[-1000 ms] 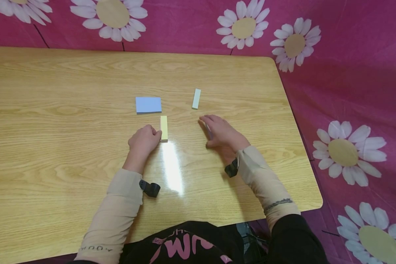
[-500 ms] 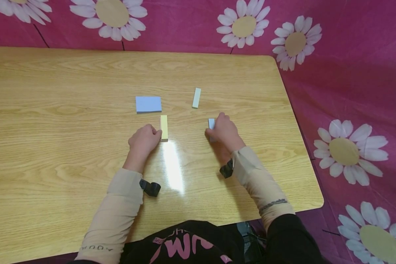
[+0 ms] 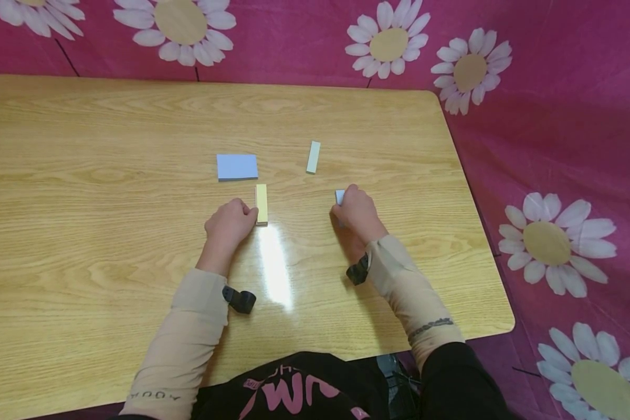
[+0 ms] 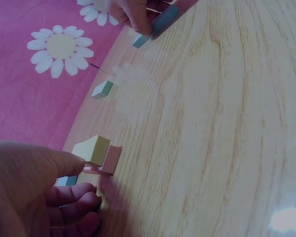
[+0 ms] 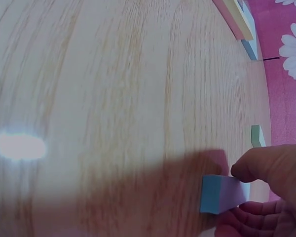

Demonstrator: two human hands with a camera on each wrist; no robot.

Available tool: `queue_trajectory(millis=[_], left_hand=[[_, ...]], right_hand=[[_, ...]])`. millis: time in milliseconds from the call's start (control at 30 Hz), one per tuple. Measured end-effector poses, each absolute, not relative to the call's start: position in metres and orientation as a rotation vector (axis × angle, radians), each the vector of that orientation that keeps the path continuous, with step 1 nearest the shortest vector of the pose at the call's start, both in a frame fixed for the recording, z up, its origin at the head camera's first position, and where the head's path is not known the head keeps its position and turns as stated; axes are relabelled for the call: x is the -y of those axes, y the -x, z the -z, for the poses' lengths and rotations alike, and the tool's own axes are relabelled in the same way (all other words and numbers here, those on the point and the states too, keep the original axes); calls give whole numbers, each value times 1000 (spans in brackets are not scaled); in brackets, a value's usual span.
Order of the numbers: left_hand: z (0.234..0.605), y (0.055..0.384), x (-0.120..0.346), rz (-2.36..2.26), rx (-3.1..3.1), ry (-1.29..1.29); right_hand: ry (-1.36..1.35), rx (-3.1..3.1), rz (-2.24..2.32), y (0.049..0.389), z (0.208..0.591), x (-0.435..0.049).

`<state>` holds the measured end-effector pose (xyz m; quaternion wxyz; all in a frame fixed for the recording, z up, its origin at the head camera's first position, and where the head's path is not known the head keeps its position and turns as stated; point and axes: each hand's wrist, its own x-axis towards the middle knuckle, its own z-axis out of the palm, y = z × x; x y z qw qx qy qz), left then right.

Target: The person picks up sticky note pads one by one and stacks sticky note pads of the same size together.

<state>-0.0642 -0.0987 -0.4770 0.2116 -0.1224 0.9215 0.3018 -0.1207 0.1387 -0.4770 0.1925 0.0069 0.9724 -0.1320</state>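
My left hand [image 3: 231, 224] lies beside a narrow yellow sticky-note pad [image 3: 262, 201], its thumb touching the pad's left side and its other fingers loosely curled. Beneath the yellow pad is a pink pad [image 4: 111, 159], slightly offset. Between thumb and fingers of my right hand [image 3: 358, 213] is a narrow blue sticky-note pad [image 3: 339, 196], which I pinch; one face looks purple in the right wrist view. Whether it is raised off the table I cannot tell. A wider blue pad [image 3: 237, 167] lies beyond my left hand, and a narrow pale green pad [image 3: 312, 157] beyond my right.
The pads lie on a light wooden table [image 3: 110, 245] with rounded corners. Its right edge runs close to my right arm. A pink cloth [image 3: 567, 116] with large daisies hangs behind and to the right. Light glares off the tabletop [image 3: 275, 268] between my arms.
The fingers of my right hand have closed around the narrow blue pad, and hand and pad have shifted slightly right. My left hand and the other pads have stayed put.
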Motion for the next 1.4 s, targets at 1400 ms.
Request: queue_trajectory(millis=[1400], left_hand=[[478, 61, 96, -856, -2575, 341]], right_hand=[[-49, -2661, 461, 121, 476, -131]])
